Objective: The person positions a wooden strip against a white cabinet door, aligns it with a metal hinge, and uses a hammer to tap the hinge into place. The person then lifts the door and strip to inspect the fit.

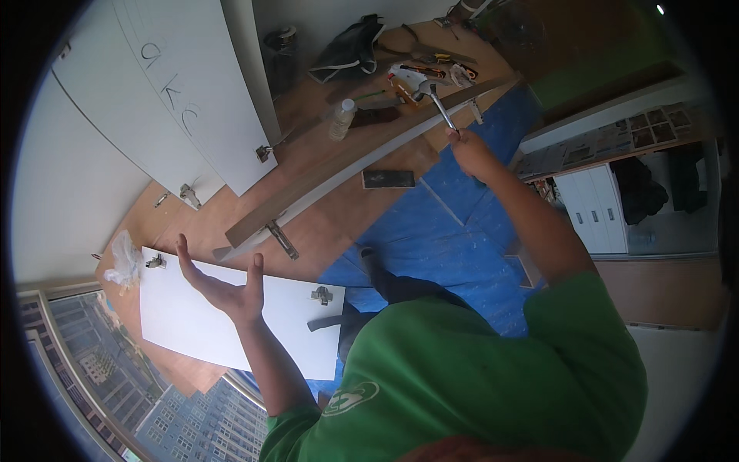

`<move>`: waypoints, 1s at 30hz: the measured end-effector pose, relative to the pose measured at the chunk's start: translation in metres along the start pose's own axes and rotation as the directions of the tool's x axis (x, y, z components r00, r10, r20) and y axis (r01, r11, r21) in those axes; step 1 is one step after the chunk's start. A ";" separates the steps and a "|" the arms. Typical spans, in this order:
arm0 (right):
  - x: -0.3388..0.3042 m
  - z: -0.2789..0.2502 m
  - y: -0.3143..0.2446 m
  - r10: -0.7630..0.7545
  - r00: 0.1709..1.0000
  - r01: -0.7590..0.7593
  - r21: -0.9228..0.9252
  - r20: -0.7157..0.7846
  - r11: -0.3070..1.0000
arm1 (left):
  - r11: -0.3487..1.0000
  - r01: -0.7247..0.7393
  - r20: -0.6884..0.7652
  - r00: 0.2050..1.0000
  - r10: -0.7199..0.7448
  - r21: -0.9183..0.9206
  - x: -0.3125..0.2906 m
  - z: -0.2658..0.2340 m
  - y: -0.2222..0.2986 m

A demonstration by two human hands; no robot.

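My right hand [471, 154] grips a claw hammer [440, 104] by its handle, the head raised toward the far side over a long narrow board [331, 168]. That board has brown and white sides and a metal cabinet hinge [282, 239] near its left end. My left hand [231, 296] is held up, empty, with thumb and fingers apart. Behind it in the view is a white panel [200, 304] with one metal hinge [322, 296] at its right and another hinge [155, 262] at its upper left. Whether the left hand touches the panel cannot be told.
On the brown work surface [339, 246] are a dark rectangular block [388, 179], a clear bottle [342, 119], a black bag [350, 50] and several hand tools. White hinged doors [181, 85] stand left. A blue sheet [431, 231] covers the floor; a window [100, 362] is lower left.
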State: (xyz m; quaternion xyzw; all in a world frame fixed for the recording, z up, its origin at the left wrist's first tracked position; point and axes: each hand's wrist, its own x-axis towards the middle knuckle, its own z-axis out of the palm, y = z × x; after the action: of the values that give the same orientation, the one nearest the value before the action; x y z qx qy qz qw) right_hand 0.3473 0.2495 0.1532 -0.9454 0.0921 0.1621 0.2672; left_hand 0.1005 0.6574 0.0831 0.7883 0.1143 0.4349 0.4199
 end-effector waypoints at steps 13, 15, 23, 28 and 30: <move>0.058 -0.046 0.053 -0.279 0.958 0.286 -0.139 0.068 0.948 | 0.796 -0.332 0.651 0.752 -0.101 0.507 0.038 0.273 0.109; 0.080 -0.070 0.069 -0.268 0.958 0.282 -0.161 0.100 0.946 | 0.783 -0.336 0.608 0.791 -0.067 0.523 0.033 0.276 0.107; 0.157 -0.153 0.119 -0.224 0.967 0.242 -0.162 0.124 0.957 | 0.751 -0.349 0.586 0.808 -0.061 0.560 0.016 0.274 0.125; 0.184 -0.162 0.130 -0.247 0.960 0.263 -0.118 0.130 0.958 | 0.749 -0.329 0.579 0.810 -0.088 0.575 0.012 0.269 0.130; 0.211 -0.161 0.152 -0.292 0.953 0.302 -0.174 0.080 0.937 | 0.744 -0.334 0.582 0.808 -0.089 0.579 0.011 0.273 0.129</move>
State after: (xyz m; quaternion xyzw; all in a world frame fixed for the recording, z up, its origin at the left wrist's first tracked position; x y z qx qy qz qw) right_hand 0.5457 0.0172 0.1357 -0.9646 -0.0740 0.1525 0.2022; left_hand 0.2966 0.4293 0.1140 0.9832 0.0724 0.1355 0.0987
